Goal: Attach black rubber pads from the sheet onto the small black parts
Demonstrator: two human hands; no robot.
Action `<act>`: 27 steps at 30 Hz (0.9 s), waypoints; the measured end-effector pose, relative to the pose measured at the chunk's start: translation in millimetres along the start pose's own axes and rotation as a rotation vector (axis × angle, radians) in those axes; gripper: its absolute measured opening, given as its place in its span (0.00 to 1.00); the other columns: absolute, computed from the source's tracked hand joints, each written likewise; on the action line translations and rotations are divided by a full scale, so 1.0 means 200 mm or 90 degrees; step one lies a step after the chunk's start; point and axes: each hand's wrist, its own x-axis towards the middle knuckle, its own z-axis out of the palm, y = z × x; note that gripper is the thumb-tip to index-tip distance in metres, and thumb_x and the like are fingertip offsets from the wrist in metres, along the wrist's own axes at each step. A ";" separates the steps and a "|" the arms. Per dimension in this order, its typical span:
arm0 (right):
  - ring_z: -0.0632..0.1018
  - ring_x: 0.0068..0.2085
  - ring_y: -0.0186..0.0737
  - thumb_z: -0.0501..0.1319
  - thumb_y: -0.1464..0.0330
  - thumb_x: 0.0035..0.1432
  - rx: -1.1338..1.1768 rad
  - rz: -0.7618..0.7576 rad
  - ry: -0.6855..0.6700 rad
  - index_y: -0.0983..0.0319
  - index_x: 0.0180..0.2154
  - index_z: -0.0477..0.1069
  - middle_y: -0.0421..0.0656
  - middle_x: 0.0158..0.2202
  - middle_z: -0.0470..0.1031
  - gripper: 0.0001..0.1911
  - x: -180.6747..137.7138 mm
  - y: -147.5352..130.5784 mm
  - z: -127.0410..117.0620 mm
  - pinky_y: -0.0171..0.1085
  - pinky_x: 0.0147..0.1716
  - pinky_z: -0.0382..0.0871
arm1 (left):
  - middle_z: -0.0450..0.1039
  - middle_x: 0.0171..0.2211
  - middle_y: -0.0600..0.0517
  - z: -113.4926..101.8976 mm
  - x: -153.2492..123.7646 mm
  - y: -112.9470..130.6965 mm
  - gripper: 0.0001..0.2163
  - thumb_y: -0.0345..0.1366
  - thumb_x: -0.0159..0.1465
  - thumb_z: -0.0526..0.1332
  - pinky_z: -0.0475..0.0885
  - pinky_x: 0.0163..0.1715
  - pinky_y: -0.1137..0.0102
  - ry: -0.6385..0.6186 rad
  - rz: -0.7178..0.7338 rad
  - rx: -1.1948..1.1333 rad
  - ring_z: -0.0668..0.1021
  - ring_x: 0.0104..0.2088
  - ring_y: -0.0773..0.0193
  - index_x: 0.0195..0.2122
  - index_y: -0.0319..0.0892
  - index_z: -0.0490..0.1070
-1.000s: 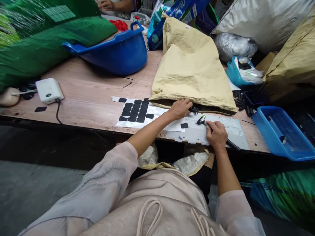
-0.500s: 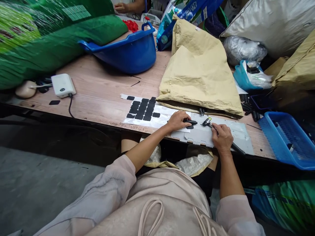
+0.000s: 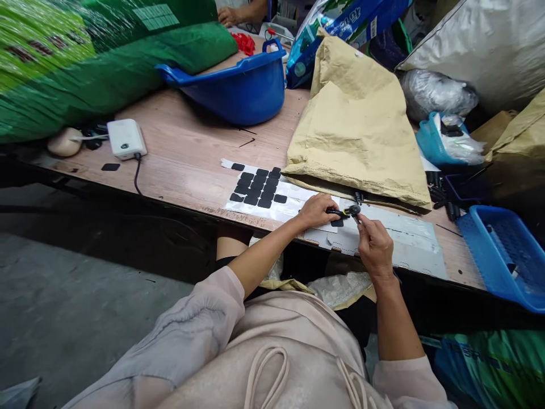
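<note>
My left hand (image 3: 318,210) is closed round a slim black rod-like part (image 3: 334,212), just above the white sheet. In my right hand (image 3: 375,245) is a ratchet wrench (image 3: 354,210) with a metal neck, a dark round head and a yellow ring. Its head meets the right end of the black part; how they fit together is too small to tell. Below them lies a black sticker (image 3: 337,223). Several more black rounded stickers (image 3: 257,182) sit in rows on the white sheet (image 3: 293,199) to the left. Small black parts (image 3: 358,197) lie by the paper sack.
A large tan paper sack (image 3: 357,130) lies behind my hands. The blue basin (image 3: 238,94) stands further left, a white box with a cable (image 3: 126,139) beyond it. At right is a blue basket (image 3: 506,255). Another person's hand (image 3: 230,16) shows at the far side.
My right hand has lifted and moved left, bringing the wrench head from the board to the black part's end. My left hand keeps its hold. The camera view has shifted slightly.
</note>
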 end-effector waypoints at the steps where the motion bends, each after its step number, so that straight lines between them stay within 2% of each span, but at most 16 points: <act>1: 0.79 0.43 0.43 0.53 0.67 0.71 0.006 -0.003 0.007 0.56 0.59 0.76 0.47 0.41 0.79 0.20 0.00 -0.01 0.01 0.39 0.44 0.73 | 0.77 0.38 0.50 0.00 0.00 0.00 0.08 0.39 0.63 0.69 0.71 0.48 0.63 -0.002 0.002 -0.002 0.76 0.43 0.57 0.42 0.45 0.82; 4: 0.79 0.44 0.43 0.53 0.68 0.71 -0.009 -0.014 0.011 0.55 0.59 0.76 0.47 0.41 0.79 0.21 0.00 -0.03 0.03 0.39 0.46 0.73 | 0.77 0.38 0.50 0.00 0.00 0.00 0.08 0.39 0.63 0.70 0.71 0.48 0.63 -0.005 0.003 -0.004 0.76 0.43 0.57 0.41 0.45 0.83; 8: 0.78 0.42 0.43 0.53 0.69 0.70 -0.062 -0.016 -0.016 0.55 0.57 0.78 0.46 0.38 0.78 0.20 0.01 -0.03 0.04 0.37 0.41 0.71 | 0.77 0.38 0.50 0.00 0.00 0.01 0.07 0.38 0.62 0.70 0.71 0.48 0.63 0.003 -0.013 -0.002 0.76 0.44 0.56 0.41 0.45 0.83; 14: 0.78 0.42 0.43 0.52 0.67 0.72 -0.061 0.003 0.045 0.57 0.57 0.76 0.48 0.40 0.78 0.20 0.01 -0.02 0.00 0.38 0.44 0.71 | 0.77 0.38 0.50 -0.01 0.00 0.02 0.07 0.38 0.63 0.70 0.71 0.49 0.63 -0.008 -0.009 -0.005 0.77 0.45 0.56 0.41 0.44 0.83; 19: 0.78 0.42 0.43 0.52 0.66 0.72 -0.067 0.022 0.012 0.56 0.55 0.78 0.46 0.38 0.78 0.19 -0.01 -0.02 0.01 0.37 0.42 0.70 | 0.77 0.38 0.50 -0.01 0.00 0.01 0.06 0.38 0.63 0.70 0.71 0.49 0.63 -0.002 -0.012 -0.002 0.77 0.45 0.56 0.40 0.45 0.82; 23: 0.77 0.42 0.43 0.52 0.65 0.72 -0.086 0.031 0.059 0.57 0.55 0.77 0.47 0.39 0.78 0.19 0.00 0.04 -0.02 0.38 0.44 0.69 | 0.77 0.39 0.50 0.00 0.00 0.01 0.07 0.38 0.62 0.71 0.71 0.49 0.63 -0.002 -0.013 -0.003 0.77 0.45 0.56 0.40 0.44 0.81; 27: 0.76 0.42 0.45 0.54 0.66 0.70 -0.151 0.047 0.048 0.57 0.54 0.79 0.46 0.39 0.78 0.18 -0.01 0.16 -0.05 0.39 0.43 0.68 | 0.77 0.39 0.51 0.00 0.00 0.01 0.07 0.37 0.60 0.71 0.71 0.47 0.64 0.007 -0.016 -0.004 0.76 0.44 0.57 0.39 0.44 0.80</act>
